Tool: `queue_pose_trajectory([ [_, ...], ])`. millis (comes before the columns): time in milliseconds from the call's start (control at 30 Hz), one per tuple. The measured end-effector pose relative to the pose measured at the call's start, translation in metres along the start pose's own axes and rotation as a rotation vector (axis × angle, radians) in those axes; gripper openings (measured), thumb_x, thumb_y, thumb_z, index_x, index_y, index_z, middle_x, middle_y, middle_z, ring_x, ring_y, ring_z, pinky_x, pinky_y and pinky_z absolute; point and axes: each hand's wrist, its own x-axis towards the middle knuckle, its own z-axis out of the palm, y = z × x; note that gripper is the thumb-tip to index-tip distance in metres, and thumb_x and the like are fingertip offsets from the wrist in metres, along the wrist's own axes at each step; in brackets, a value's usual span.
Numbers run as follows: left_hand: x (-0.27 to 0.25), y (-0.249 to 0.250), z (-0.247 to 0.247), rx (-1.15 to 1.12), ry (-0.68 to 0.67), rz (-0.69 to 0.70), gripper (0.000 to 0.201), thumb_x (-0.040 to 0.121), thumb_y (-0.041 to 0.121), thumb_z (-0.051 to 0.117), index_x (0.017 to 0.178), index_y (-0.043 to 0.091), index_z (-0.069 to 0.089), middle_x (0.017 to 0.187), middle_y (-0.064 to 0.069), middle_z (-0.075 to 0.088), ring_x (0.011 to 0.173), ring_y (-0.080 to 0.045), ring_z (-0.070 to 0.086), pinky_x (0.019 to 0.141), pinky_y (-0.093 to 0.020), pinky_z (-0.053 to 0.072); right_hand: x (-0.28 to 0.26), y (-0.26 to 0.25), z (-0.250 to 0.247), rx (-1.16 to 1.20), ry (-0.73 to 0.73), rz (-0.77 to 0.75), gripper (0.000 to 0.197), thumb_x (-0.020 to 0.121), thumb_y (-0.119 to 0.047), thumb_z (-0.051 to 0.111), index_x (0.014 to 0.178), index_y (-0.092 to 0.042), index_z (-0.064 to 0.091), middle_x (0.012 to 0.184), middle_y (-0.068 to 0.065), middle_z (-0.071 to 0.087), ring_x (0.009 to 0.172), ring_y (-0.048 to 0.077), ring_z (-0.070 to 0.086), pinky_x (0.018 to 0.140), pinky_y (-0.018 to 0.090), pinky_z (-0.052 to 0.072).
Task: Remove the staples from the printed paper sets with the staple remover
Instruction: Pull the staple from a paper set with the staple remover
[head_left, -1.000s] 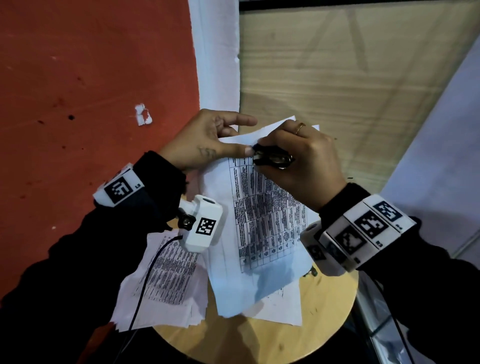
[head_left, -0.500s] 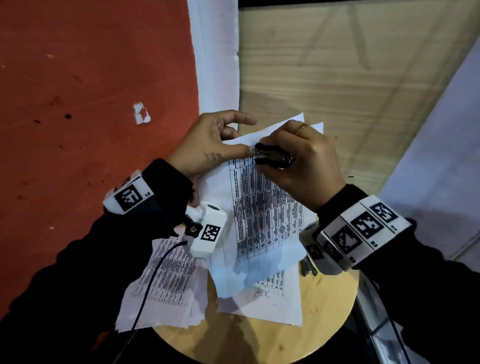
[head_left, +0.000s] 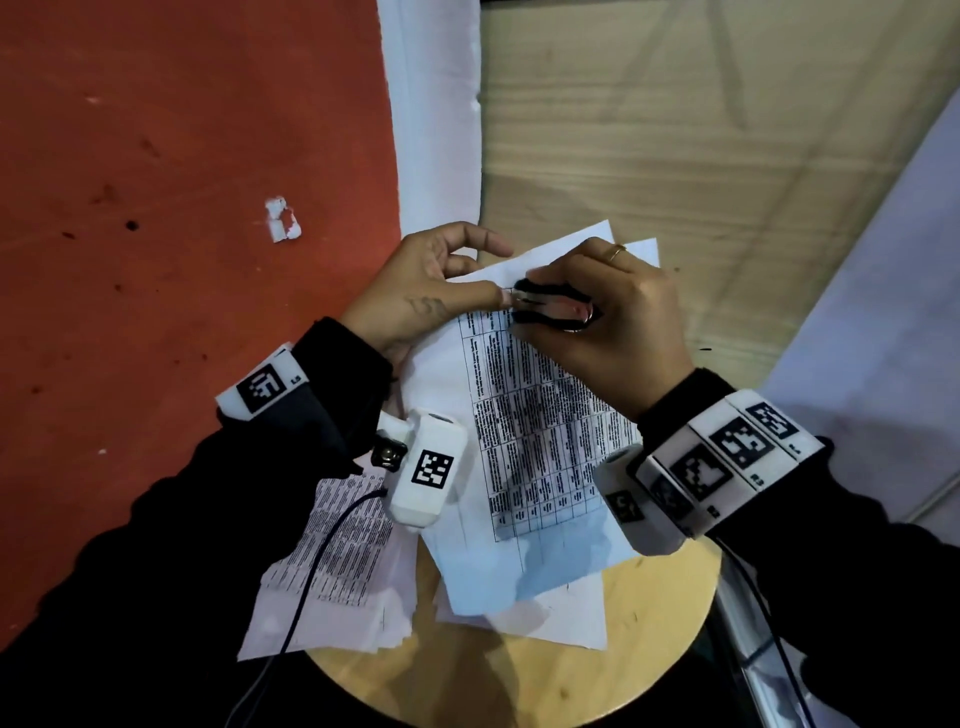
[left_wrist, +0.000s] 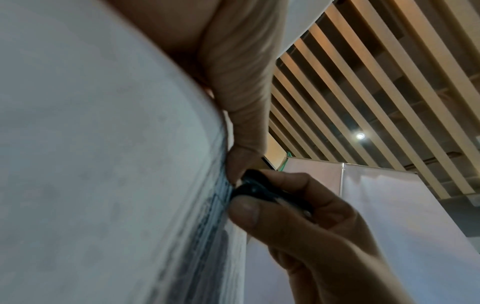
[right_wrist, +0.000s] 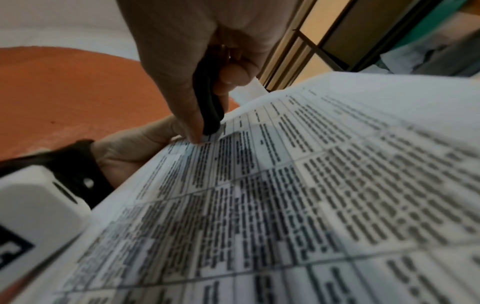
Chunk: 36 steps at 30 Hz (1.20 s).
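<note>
Since a second ago, we see the lower edge of the held paper set (head_left: 540, 457) lifted further off the round wooden stool top (head_left: 649, 644), baring more of the sheet beneath it, while both hands have stayed at the same top corner.

Our view from the head shows the right hand (head_left: 613, 317) curled round the black staple remover (head_left: 553, 310), thumb on one grip and fingers over the other, a ring on one finger. Its metal tips sit at the top left corner of the printed table on the front page. Whether they have bitten under a staple we cannot tell; the staple itself is too small to make out.

The left hand (head_left: 426, 296) pinches that same corner, thumb on top just beside the remover's tips, index finger extended above the paper's edge. From the left wrist view, the thumb (left_wrist: 241, 164) presses the sheet right against the tool.

A second stack of printed pages (head_left: 332, 566) lies at the stool's left edge, partly overhanging it, under the left forearm. Beyond are a red floor (head_left: 156, 208) and a wood-grain panel (head_left: 701, 130).
</note>
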Motion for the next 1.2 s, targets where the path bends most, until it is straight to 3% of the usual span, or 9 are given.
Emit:
queue_pose_trajectory([
  [100,-0.002,0.001,-0.002,-0.015,-0.013,0.008,0.032,0.077,-0.011,0.066,0.097,0.013,0.057,0.056,0.011,0.066,0.058,0.004,0.06,0.062,-0.008,0.046,0.001,-0.001,-0.002,0.054,-0.013,0.064,0.027,0.063,-0.017,0.081,0.086,-0.006,0.071,0.081,0.007,0.066,0.074,0.016,0.061,0.065,0.029,0.05],
  [233,-0.001,0.0,-0.003,-0.062,-0.047,-0.025,0.032,0.074,-0.005,0.07,0.098,0.013,0.059,0.068,0.007,0.071,0.065,-0.002,0.065,0.066,-0.014,0.051,0.002,-0.002,-0.002,-0.054,-0.005,-0.071,0.024,0.064,-0.009,0.078,0.085,-0.002,0.07,0.082,0.013,0.065,0.075,0.032,0.064,0.062,0.035,0.048],
  [333,0.002,-0.003,-0.004,-0.127,-0.025,-0.071,0.036,0.065,-0.001,0.073,0.096,0.012,0.06,0.076,0.002,0.072,0.068,-0.008,0.066,0.071,-0.021,0.055,0.002,-0.002,-0.001,-0.102,0.018,-0.145,0.021,0.064,-0.004,0.078,0.084,0.0,0.069,0.081,0.014,0.066,0.074,0.032,0.061,0.062,0.035,0.044],
  [500,0.003,0.0,0.001,-0.119,-0.028,-0.095,0.033,0.075,-0.016,0.062,0.092,0.011,0.055,0.057,0.005,0.067,0.051,-0.003,0.061,0.054,-0.014,0.049,0.0,0.001,-0.002,-0.159,-0.023,-0.22,0.018,0.067,-0.003,0.077,0.084,-0.001,0.07,0.083,0.011,0.067,0.073,0.031,0.059,0.055,0.033,0.048],
  [600,0.002,-0.001,0.005,-0.106,0.015,-0.06,0.042,0.067,-0.015,0.067,0.092,0.014,0.05,0.055,0.008,0.064,0.05,0.0,0.059,0.052,-0.011,0.045,-0.002,0.001,-0.002,-0.162,-0.02,-0.208,0.019,0.067,-0.004,0.077,0.084,-0.001,0.07,0.082,0.012,0.067,0.072,0.032,0.061,0.055,0.035,0.05],
  [700,0.0,-0.002,0.009,-0.069,0.07,0.006,0.044,0.069,-0.01,0.07,0.092,0.019,0.046,0.062,0.008,0.061,0.055,0.0,0.058,0.055,-0.012,0.045,-0.003,-0.001,-0.001,-0.116,-0.003,-0.094,0.023,0.064,-0.007,0.077,0.085,-0.001,0.07,0.08,0.013,0.065,0.072,0.032,0.063,0.058,0.036,0.052],
  [833,-0.005,-0.001,0.013,0.04,0.085,0.126,0.048,0.057,0.024,0.072,0.095,0.027,0.041,0.075,-0.003,0.055,0.071,-0.018,0.052,0.062,-0.027,0.043,-0.002,-0.004,-0.003,0.019,0.022,0.091,0.023,0.062,-0.012,0.078,0.082,-0.004,0.07,0.075,0.008,0.064,0.071,0.016,0.058,0.062,0.027,0.047],
  [1000,-0.008,-0.009,0.016,0.302,0.172,0.258,0.04,0.063,0.029,0.065,0.092,0.038,0.039,0.071,0.004,0.065,0.064,-0.026,0.057,0.059,-0.043,0.047,-0.002,-0.008,-0.001,0.175,0.009,0.37,0.027,0.059,-0.025,0.084,0.079,-0.013,0.07,0.078,0.003,0.068,0.073,0.016,0.064,0.072,0.037,0.053],
  [1200,-0.011,-0.008,0.015,0.569,0.186,0.289,0.038,0.063,0.041,0.056,0.094,0.035,0.035,0.072,0.019,0.061,0.072,-0.02,0.061,0.074,-0.041,0.05,-0.001,-0.008,0.002,0.249,-0.012,0.55,0.032,0.059,-0.015,0.087,0.066,-0.032,0.061,0.079,0.003,0.071,0.075,0.016,0.068,0.075,0.04,0.056],
])
